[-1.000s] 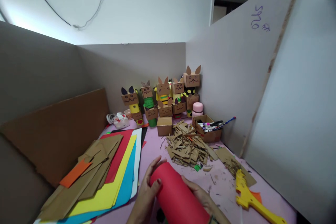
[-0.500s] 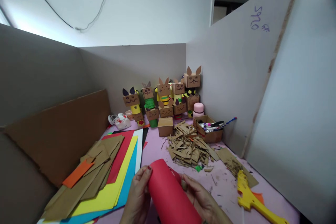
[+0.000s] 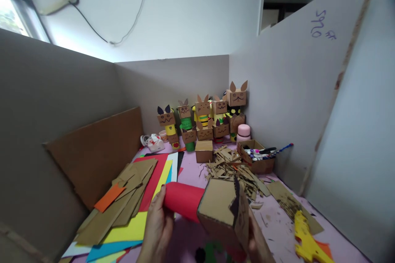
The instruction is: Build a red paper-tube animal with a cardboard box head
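Note:
A red paper tube (image 3: 184,201) lies sideways in front of me, its right end meeting a brown cardboard box (image 3: 217,199). I cannot tell how the two are joined. The box has a dark pointed piece at its upper edge and faint drawn lines on its right face. My left hand (image 3: 159,222) is closed around the tube's left end, thumb on top. On the far side of the box, my right hand (image 3: 258,236) grips its right face, with most fingers hidden. Blurred green and dark shapes (image 3: 214,251) show below the box.
Cardboard sheets (image 3: 106,218) rest on coloured paper (image 3: 126,230) at the left. Cardboard scraps (image 3: 226,157) are heaped beyond my hands, near a box of pens (image 3: 257,166). A yellow glue gun (image 3: 304,236) lies at the right. Several cardboard animal figures (image 3: 203,109) stand behind.
The red tube has swung from pointing away to lying sideways, bringing the cardboard box at its end into view. My right hand now holds the box instead of the tube's side.

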A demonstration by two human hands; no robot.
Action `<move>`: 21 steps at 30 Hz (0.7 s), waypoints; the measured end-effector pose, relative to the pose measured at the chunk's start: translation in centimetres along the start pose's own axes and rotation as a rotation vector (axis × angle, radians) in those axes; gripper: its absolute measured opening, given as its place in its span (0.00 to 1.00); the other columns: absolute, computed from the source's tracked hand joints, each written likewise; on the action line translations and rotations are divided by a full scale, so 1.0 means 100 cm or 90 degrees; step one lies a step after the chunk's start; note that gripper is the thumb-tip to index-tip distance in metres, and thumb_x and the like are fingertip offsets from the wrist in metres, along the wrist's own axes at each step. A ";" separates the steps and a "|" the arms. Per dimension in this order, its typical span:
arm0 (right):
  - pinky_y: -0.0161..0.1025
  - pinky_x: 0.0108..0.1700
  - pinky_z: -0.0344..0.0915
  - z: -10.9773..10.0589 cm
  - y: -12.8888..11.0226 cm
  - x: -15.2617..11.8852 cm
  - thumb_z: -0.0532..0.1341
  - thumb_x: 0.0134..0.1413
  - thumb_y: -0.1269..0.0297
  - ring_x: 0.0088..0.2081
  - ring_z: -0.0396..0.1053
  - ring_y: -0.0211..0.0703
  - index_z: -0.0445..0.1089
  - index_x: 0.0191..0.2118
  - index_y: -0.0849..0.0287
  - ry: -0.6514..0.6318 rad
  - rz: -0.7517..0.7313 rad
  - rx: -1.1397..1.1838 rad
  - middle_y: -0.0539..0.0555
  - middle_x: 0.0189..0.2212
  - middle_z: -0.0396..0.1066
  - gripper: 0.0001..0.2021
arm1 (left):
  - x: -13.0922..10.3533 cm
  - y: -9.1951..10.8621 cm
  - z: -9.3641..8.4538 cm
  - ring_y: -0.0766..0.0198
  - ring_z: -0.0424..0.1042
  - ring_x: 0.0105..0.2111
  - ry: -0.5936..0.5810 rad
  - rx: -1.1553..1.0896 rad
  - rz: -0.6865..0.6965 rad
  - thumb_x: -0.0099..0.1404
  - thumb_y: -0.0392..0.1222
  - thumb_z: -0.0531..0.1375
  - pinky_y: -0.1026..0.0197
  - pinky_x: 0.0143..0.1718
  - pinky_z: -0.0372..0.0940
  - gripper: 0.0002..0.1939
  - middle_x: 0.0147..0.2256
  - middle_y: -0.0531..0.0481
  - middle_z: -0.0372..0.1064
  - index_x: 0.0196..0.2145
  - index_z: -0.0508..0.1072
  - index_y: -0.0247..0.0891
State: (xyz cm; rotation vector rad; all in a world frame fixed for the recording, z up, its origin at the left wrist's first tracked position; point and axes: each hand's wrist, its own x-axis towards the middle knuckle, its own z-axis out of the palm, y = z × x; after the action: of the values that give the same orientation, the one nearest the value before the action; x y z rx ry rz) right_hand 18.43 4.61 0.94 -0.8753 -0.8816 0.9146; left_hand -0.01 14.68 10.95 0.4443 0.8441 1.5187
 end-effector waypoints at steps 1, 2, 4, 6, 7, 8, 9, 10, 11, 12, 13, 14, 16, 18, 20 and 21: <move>0.50 0.59 0.56 -0.001 0.003 -0.001 0.63 0.17 0.27 0.62 0.52 0.66 0.52 0.62 0.61 -0.015 -0.011 -0.021 0.67 0.60 0.57 0.64 | 0.000 -0.001 0.000 0.71 0.71 0.21 0.009 0.001 0.000 0.65 0.28 0.54 0.70 0.23 0.68 0.11 0.23 0.55 0.72 0.27 0.73 0.35; 0.50 0.60 0.55 -0.001 0.005 -0.002 0.66 0.17 0.29 0.62 0.51 0.66 0.47 0.64 0.62 -0.022 -0.029 -0.040 0.68 0.62 0.53 0.66 | -0.001 -0.002 0.000 0.71 0.71 0.21 0.019 0.002 0.001 0.65 0.28 0.55 0.70 0.22 0.68 0.11 0.23 0.55 0.72 0.27 0.73 0.35; 0.48 0.59 0.56 0.000 0.006 -0.004 0.67 0.22 0.32 0.62 0.50 0.64 0.35 0.66 0.62 -0.019 -0.075 -0.091 0.68 0.65 0.43 0.68 | -0.003 -0.003 0.000 0.72 0.70 0.20 0.035 0.003 0.006 0.64 0.28 0.55 0.71 0.22 0.67 0.11 0.22 0.56 0.72 0.27 0.73 0.36; 0.48 0.60 0.56 0.003 0.002 -0.006 0.66 0.27 0.33 0.63 0.49 0.63 0.28 0.66 0.60 0.005 -0.100 -0.138 0.67 0.67 0.33 0.67 | -0.004 -0.004 0.001 0.72 0.70 0.20 0.040 0.005 0.012 0.63 0.28 0.57 0.71 0.22 0.66 0.10 0.22 0.56 0.71 0.26 0.73 0.36; 0.48 0.60 0.54 0.005 -0.001 -0.006 0.67 0.29 0.34 0.64 0.48 0.62 0.25 0.66 0.59 0.014 -0.094 -0.154 0.67 0.67 0.31 0.67 | -0.005 -0.005 0.001 0.72 0.70 0.21 0.037 0.008 0.016 0.62 0.29 0.57 0.71 0.23 0.66 0.09 0.23 0.56 0.72 0.26 0.73 0.36; 0.48 0.61 0.53 0.007 -0.005 -0.007 0.67 0.30 0.35 0.64 0.45 0.61 0.23 0.66 0.58 0.024 -0.081 -0.158 0.66 0.67 0.32 0.67 | -0.006 -0.006 0.002 0.72 0.69 0.21 0.035 0.011 0.020 0.61 0.30 0.58 0.71 0.23 0.66 0.08 0.23 0.56 0.72 0.25 0.73 0.36; 0.48 0.61 0.52 0.008 -0.009 -0.007 0.66 0.30 0.34 0.65 0.43 0.59 0.20 0.65 0.57 0.032 -0.066 -0.149 0.66 0.67 0.34 0.67 | -0.006 -0.006 0.002 0.72 0.69 0.21 0.033 0.015 0.026 0.60 0.31 0.60 0.71 0.24 0.66 0.07 0.23 0.55 0.72 0.25 0.73 0.35; 0.48 0.61 0.52 0.008 -0.013 -0.007 0.65 0.31 0.34 0.65 0.42 0.58 0.19 0.65 0.56 0.038 -0.058 -0.129 0.66 0.67 0.36 0.67 | -0.006 -0.007 0.002 0.72 0.69 0.22 0.030 0.020 0.031 0.58 0.32 0.61 0.71 0.24 0.66 0.05 0.23 0.55 0.72 0.25 0.73 0.35; 0.47 0.60 0.53 0.007 -0.016 -0.006 0.65 0.31 0.33 0.66 0.41 0.57 0.19 0.65 0.57 0.040 -0.058 -0.108 0.66 0.67 0.37 0.67 | -0.007 -0.009 0.003 0.71 0.69 0.22 0.026 0.025 0.038 0.56 0.33 0.63 0.71 0.25 0.66 0.03 0.23 0.55 0.72 0.26 0.73 0.35; 0.47 0.60 0.55 0.004 -0.017 -0.006 0.64 0.32 0.33 0.66 0.41 0.57 0.20 0.65 0.57 0.040 -0.066 -0.093 0.66 0.67 0.37 0.66 | -0.007 -0.010 0.003 0.71 0.68 0.22 0.022 0.032 0.046 0.53 0.35 0.65 0.71 0.25 0.66 0.03 0.23 0.55 0.72 0.25 0.73 0.35; 0.46 0.59 0.57 0.000 -0.018 -0.005 0.65 0.33 0.34 0.65 0.43 0.57 0.23 0.66 0.58 0.036 -0.076 -0.092 0.67 0.66 0.39 0.65 | -0.008 -0.011 0.003 0.71 0.68 0.23 0.015 0.041 0.057 0.50 0.37 0.68 0.71 0.26 0.66 0.07 0.22 0.55 0.71 0.25 0.73 0.35; 0.46 0.58 0.59 -0.005 -0.017 -0.005 0.66 0.33 0.36 0.64 0.47 0.59 0.27 0.66 0.59 0.039 -0.079 -0.105 0.67 0.66 0.42 0.63 | -0.010 -0.012 0.003 0.71 0.67 0.23 0.006 0.052 0.068 0.47 0.39 0.69 0.70 0.26 0.65 0.10 0.22 0.56 0.70 0.24 0.72 0.35; 0.48 0.55 0.62 -0.018 -0.011 -0.003 0.69 0.36 0.42 0.60 0.56 0.61 0.37 0.66 0.62 0.062 -0.055 -0.162 0.69 0.62 0.51 0.58 | -0.014 -0.012 0.004 0.70 0.66 0.23 -0.019 0.086 0.090 0.43 0.44 0.71 0.70 0.26 0.64 0.15 0.21 0.57 0.69 0.22 0.71 0.35; 0.52 0.53 0.64 -0.031 -0.004 -0.002 0.70 0.37 0.47 0.56 0.63 0.62 0.46 0.64 0.63 0.129 -0.010 -0.211 0.68 0.56 0.63 0.51 | -0.019 -0.010 0.006 0.68 0.68 0.25 -0.047 0.131 0.106 0.43 0.49 0.71 0.67 0.29 0.65 0.16 0.23 0.55 0.70 0.24 0.73 0.36; 0.55 0.53 0.63 -0.041 0.002 0.001 0.69 0.38 0.48 0.54 0.65 0.63 0.53 0.62 0.60 0.223 0.003 -0.197 0.63 0.52 0.69 0.46 | -0.024 -0.005 0.006 0.64 0.71 0.33 -0.066 0.173 0.129 0.45 0.51 0.70 0.65 0.36 0.65 0.19 0.30 0.53 0.73 0.31 0.75 0.37; 0.56 0.53 0.63 -0.044 0.004 0.003 0.68 0.38 0.46 0.54 0.65 0.63 0.56 0.61 0.57 0.262 -0.005 -0.161 0.61 0.50 0.71 0.44 | -0.025 -0.003 0.005 0.62 0.71 0.38 -0.066 0.188 0.147 0.47 0.53 0.69 0.64 0.40 0.64 0.20 0.35 0.51 0.74 0.35 0.75 0.38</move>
State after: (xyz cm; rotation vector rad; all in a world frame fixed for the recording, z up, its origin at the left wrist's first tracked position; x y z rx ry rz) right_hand 22.35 3.99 -1.00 -1.2263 -0.6480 0.5901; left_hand 0.93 12.34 11.53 0.8554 0.9647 1.5701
